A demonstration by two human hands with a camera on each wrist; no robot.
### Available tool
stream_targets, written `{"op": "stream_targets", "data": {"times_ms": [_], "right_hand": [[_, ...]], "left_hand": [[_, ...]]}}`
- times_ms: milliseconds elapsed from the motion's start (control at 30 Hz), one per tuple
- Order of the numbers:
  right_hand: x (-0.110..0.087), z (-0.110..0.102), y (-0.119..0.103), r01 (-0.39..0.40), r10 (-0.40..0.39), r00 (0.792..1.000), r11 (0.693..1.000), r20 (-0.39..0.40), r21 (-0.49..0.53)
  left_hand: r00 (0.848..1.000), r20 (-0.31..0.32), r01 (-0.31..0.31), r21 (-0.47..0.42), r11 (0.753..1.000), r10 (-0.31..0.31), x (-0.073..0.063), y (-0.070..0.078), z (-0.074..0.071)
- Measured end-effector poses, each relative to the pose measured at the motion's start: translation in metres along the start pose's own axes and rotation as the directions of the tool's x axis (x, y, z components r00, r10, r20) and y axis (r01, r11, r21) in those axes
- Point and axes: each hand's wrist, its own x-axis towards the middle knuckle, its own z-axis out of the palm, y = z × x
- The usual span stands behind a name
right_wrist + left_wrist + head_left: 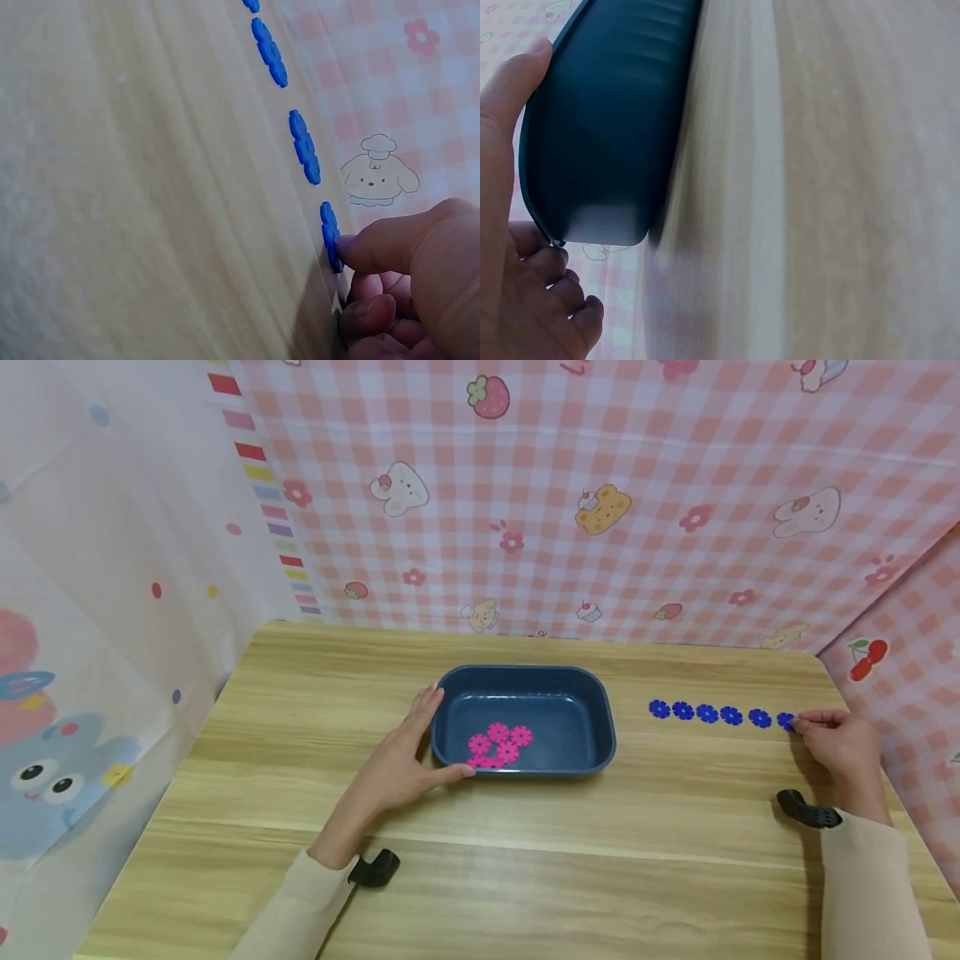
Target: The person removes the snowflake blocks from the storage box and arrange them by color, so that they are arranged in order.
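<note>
My left hand (397,762) holds the left end of a dark blue plastic basin (603,739), its thumb on the near rim and its fingers on the left rim. In the left wrist view, the thumb and curled fingers lie at the rim of the basin (600,150). Several pink flower-shaped discs (498,732) lie inside, towards the near left. To the right stretches a row of several blue flower-shaped discs (707,714). At the row's right end, my right hand (843,747) pinches the last blue disc (328,225), which it partly hides in the head view.
All this lies on a wood-grain table (600,852). A pink checked cloth (525,468) hangs behind its far edge, and printed cloths also hang at both sides. Each wrist wears a black camera mount (808,810).
</note>
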Motion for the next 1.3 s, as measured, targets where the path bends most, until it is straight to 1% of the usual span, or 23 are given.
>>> {"op": "stream_targets", "data": {"times_ms": [233,433,567,700,767,967,1033,1167,1300], "right_hand": [[-0.010,-0.005,-0.005,0.014,-0.015,1.000,0.999,0.024,0.052],[-0.017,-0.005,-0.019,0.088,-0.101,0.992,0.983,0.073,0.160],[-0.020,-0.004,-0.031,0.139,-0.162,0.981,0.971,0.103,0.195],[-0.022,-0.001,-0.041,0.205,-0.235,0.965,0.954,0.118,0.220],[-0.023,0.002,-0.045,0.236,-0.265,0.956,0.948,0.123,0.212],[-0.030,0.014,-0.059,0.312,-0.331,0.932,0.940,0.146,0.140],[-0.033,0.017,-0.063,0.344,-0.359,0.921,0.932,0.151,0.118],[-0.040,0.019,-0.071,0.402,-0.415,0.894,0.909,0.168,0.108],[-0.047,0.020,-0.081,0.432,-0.446,0.876,0.895,0.183,0.116]], "left_hand": [[1.000,0.003,-0.006,-0.004,1.000,0.006,0.001,-0.001,0.000],[1.000,0.001,0.000,-0.006,1.000,0.000,0.000,-0.002,0.001],[1.000,-0.003,-0.003,-0.007,1.000,0.003,0.000,-0.002,0.001],[1.000,-0.001,-0.005,-0.008,1.000,0.005,0.000,-0.002,0.001],[1.000,0.000,-0.005,-0.008,1.000,0.005,0.000,-0.003,0.001],[1.000,0.003,0.005,-0.011,1.000,-0.005,0.000,-0.004,0.001],[1.000,0.005,0.007,-0.011,1.000,-0.007,0.000,-0.004,0.001],[1.000,0.005,0.005,-0.010,1.000,-0.005,0.001,-0.004,0.001],[1.000,0.001,0.007,-0.007,1.000,-0.007,0.001,-0.002,0.002]]}}
